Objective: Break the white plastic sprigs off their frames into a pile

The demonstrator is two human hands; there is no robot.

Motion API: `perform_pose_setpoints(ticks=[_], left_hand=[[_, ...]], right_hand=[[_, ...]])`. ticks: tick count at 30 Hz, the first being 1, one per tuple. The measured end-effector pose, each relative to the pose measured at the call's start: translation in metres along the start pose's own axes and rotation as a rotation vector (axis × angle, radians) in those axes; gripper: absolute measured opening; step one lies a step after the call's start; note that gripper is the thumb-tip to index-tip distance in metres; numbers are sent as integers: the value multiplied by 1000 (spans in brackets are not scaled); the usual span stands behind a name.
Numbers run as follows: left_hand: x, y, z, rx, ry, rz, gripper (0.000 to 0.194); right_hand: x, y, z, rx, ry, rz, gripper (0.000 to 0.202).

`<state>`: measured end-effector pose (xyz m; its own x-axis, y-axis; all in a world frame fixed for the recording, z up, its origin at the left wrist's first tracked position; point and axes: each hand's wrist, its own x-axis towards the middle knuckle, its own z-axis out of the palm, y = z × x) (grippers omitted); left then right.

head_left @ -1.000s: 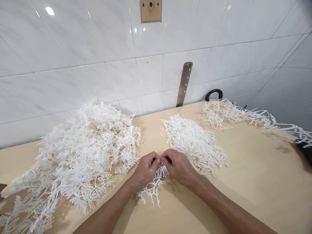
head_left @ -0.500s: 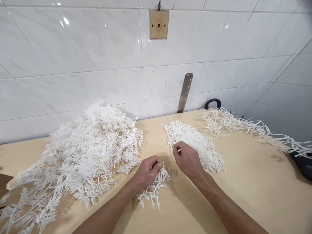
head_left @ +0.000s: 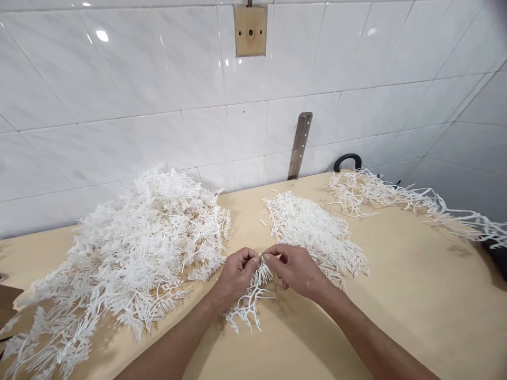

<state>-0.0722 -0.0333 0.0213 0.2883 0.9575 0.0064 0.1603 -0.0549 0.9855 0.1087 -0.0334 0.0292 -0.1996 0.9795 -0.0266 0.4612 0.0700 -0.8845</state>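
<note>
My left hand is closed in a pinch on a white branched plastic sprig, whose forked stems hang below the fingers over the table. My right hand meets it from the right, thumb and forefinger pinched at the sprig's fine-tipped upper end. The fingertips of both hands nearly touch, and they hide the exact spot gripped. Left of my hands rises a big heap of white branched sprigs. Just behind my right hand lies a flatter pile of short, thin white pieces.
Bare white branching stems stretch along the table's right back edge, beside a black curved handle. A dark object sits at the right edge. A metal strip leans on the tiled wall behind the wooden table.
My right hand has moved left and slightly down from the edge of the small-piece pile to the sprig in my left hand. The left hand has barely moved; the view has shifted slightly.
</note>
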Motion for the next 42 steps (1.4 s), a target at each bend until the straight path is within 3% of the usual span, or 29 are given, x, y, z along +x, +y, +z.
perform_pose_setpoints(ticks=[3,7,11,15,19,22,25,28,31,36,38,42], left_hand=[[1,-2,1,30,14,6,32],[0,-4,1,59,5,-2,29],[-1,-1,1,105,-19,-4,26],[1,2,1,201,-45,25,26],[4,2,-2,219,-76,40,28],[2,1,-4,159,-68,42,29],[0,0,-5,74,-43,30,30],[1,-3,-5,-25,1,-22,30],[4,-6,-5,-106,40,-53,32],[7,-6,-6,-146,55,-29,35],[7,-5,-6,-140,55,-7,35],[6,-3,-4,-138,65,-18,33]], right_hand=[[0,-2,6,-5,-15,16,26],[1,-4,9,-83,55,-8,21],[1,-1,11,-291,167,-185,16],[0,6,16,-441,176,-383,20],[5,11,22,-527,238,-464,22],[12,17,13,-537,423,-438,20],[17,23,-9,-505,618,-322,14],[16,24,-29,-394,649,-205,9],[12,18,-30,-221,552,-117,22],[5,5,-4,64,17,-48,32],[4,3,4,57,-33,-69,28],[2,1,8,-16,25,-110,22]])
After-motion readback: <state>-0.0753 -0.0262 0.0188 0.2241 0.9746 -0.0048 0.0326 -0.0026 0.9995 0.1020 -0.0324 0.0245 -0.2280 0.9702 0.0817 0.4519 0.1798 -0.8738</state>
